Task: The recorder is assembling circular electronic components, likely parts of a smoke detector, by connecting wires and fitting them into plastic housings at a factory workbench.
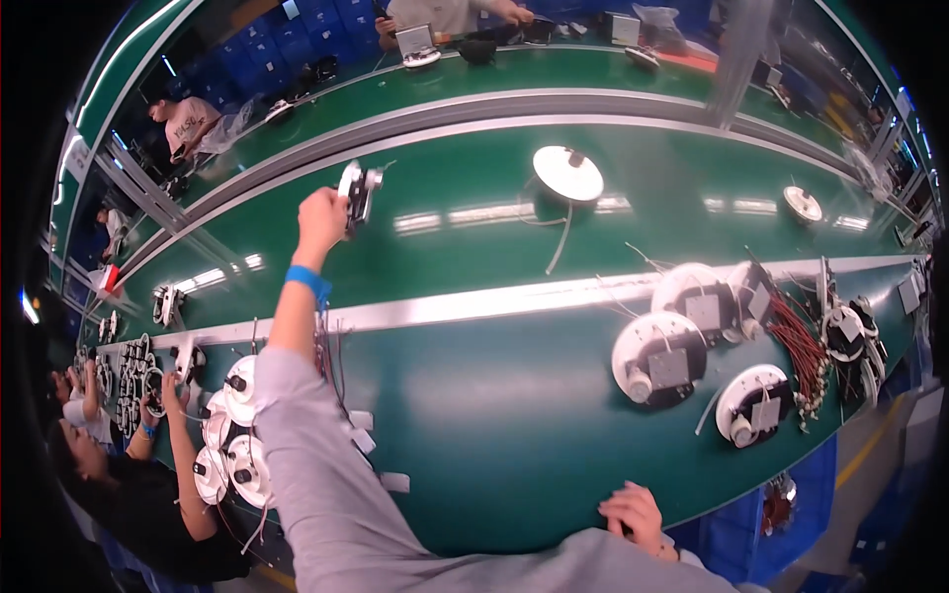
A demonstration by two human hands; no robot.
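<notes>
My left arm, in a grey sleeve with a blue wristband, stretches far out over the green belt. My left hand grips a small round white and black lamp part with short wires, held on edge just above the belt. My right hand rests with curled fingers at the near edge of the green workbench and holds nothing I can see. A white round disc with a cable lies further right on the belt.
Several round white lamp bases with grey modules and a bundle of red wires lie at right. More white discs sit at left beside a co-worker's arm. Other people work at the far bench.
</notes>
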